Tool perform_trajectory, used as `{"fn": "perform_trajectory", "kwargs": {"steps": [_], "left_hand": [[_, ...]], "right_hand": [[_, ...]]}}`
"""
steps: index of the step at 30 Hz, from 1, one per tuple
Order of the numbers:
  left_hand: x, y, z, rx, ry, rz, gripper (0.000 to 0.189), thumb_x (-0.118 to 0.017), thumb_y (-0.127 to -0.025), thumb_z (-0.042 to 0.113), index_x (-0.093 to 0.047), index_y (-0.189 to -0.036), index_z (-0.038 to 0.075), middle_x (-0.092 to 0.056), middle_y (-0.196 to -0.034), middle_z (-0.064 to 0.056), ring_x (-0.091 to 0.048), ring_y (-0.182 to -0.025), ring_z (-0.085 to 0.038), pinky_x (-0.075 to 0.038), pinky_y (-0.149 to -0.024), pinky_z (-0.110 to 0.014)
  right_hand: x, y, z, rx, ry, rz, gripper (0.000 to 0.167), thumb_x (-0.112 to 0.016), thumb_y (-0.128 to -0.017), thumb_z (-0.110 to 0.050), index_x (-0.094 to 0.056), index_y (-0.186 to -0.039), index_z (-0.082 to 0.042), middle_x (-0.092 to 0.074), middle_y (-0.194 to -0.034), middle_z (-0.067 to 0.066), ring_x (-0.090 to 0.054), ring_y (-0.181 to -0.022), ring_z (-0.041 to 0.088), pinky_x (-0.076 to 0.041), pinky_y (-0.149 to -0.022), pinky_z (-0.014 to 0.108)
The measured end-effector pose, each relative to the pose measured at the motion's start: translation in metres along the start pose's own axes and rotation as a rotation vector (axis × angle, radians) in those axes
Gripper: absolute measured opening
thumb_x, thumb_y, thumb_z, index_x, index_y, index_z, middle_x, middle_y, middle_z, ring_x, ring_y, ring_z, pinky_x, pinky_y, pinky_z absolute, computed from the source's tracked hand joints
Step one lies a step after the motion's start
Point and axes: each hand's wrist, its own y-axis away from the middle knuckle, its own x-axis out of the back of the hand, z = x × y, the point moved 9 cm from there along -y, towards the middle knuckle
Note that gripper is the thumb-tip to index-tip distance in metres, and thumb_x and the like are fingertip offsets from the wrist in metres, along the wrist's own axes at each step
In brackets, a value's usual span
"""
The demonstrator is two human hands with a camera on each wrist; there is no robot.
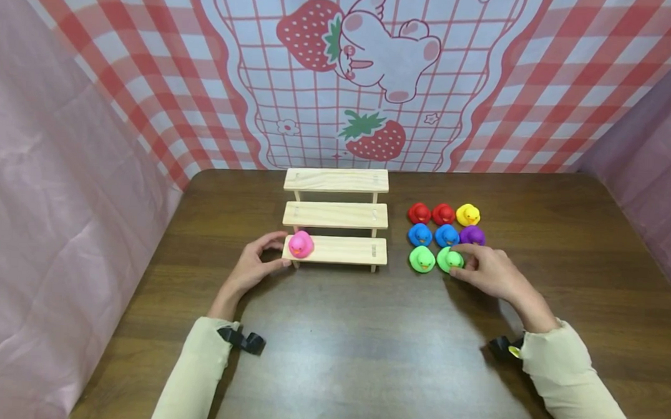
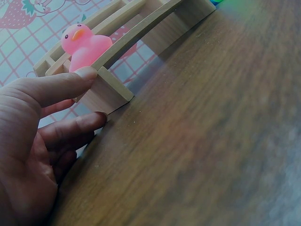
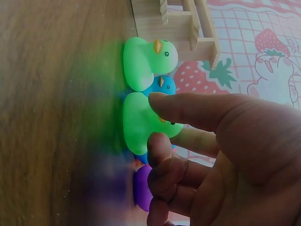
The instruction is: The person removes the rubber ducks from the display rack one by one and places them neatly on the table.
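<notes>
A pale wooden three-step display stand point(image 1: 334, 250) stands on the table, with a pink rubber duck point(image 1: 301, 244) on the left end of its lowest step. My left hand point(image 1: 248, 268) holds that end of the stand, its thumb at the front corner beside the duck. To the right, my right hand point(image 1: 492, 276) has thumb and index finger around a green rubber duck point(image 1: 447, 259) that sits on the table. In the right wrist view, the thumb hides part of this duck. Another green duck point(image 1: 421, 260) sits just left of it.
Behind the green ducks are two blue ducks point(image 1: 420, 235) and a purple duck point(image 1: 472, 235). Farther back sit two red ducks point(image 1: 419, 213) and a yellow duck point(image 1: 468, 214). A checked strawberry-print cloth point(image 1: 232, 130) hangs at the brown table's point(image 1: 329, 359) back edge.
</notes>
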Motion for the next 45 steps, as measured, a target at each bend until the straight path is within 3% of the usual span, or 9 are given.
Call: {"fn": "perform_trajectory", "kwargs": {"steps": [11, 16, 21, 31, 45], "left_hand": [[0.004, -0.003, 0.0, -0.002, -0.006, 0.004, 0.059, -0.078, -0.08, -0.003, -0.057, -0.135, 0.0, -0.069, -0.11, -0.031, -0.059, -0.101, -0.001, -0.034, -0.109, -0.039], [0.003, -0.004, 0.0, -0.011, -0.021, 0.003, 0.058, -0.078, -0.081, -0.001, -0.056, -0.135, -0.002, -0.07, -0.11, -0.031, -0.06, -0.102, -0.004, -0.036, -0.108, -0.038], [0.003, -0.004, 0.0, -0.014, -0.025, 0.003, 0.059, -0.078, -0.08, -0.001, -0.057, -0.135, -0.002, -0.07, -0.11, -0.031, -0.06, -0.105, -0.01, -0.035, -0.11, -0.043], [0.001, -0.004, 0.001, -0.002, -0.019, -0.002, 0.06, -0.078, -0.079, -0.001, -0.056, -0.136, -0.001, -0.07, -0.11, -0.032, -0.06, -0.109, -0.021, -0.032, -0.113, -0.05], [0.001, -0.001, -0.002, -0.001, -0.013, 0.012, 0.059, -0.078, -0.08, -0.002, -0.057, -0.135, -0.001, -0.07, -0.11, -0.031, -0.059, -0.104, -0.004, -0.034, -0.109, -0.038]], "right_hand": [[0.012, -0.004, -0.02, 0.021, -0.029, 0.077, 0.048, -0.078, -0.086, -0.025, -0.065, -0.125, 0.0, -0.06, -0.071, 0.001, -0.048, -0.059, 0.01, -0.039, -0.054, 0.026], [0.014, -0.012, -0.046, 0.091, -0.039, 0.107, 0.043, -0.078, -0.086, -0.02, -0.066, -0.122, 0.0, -0.059, -0.065, -0.002, -0.047, -0.055, 0.005, -0.039, -0.054, 0.024], [0.009, -0.022, -0.078, 0.178, -0.074, 0.134, 0.038, -0.077, -0.086, -0.018, -0.067, -0.118, -0.001, -0.056, -0.063, -0.003, -0.044, -0.054, 0.002, -0.038, -0.054, 0.022], [-0.002, -0.041, -0.137, 0.245, -0.128, 0.114, 0.04, -0.077, -0.086, -0.021, -0.067, -0.121, -0.005, -0.058, -0.064, -0.001, -0.048, -0.056, 0.008, -0.039, -0.055, 0.024], [-0.021, -0.061, -0.195, 0.271, -0.157, 0.102, 0.042, -0.076, -0.087, -0.025, -0.066, -0.124, -0.008, -0.063, -0.066, -0.001, -0.051, -0.056, 0.007, -0.042, -0.059, 0.026]]}}
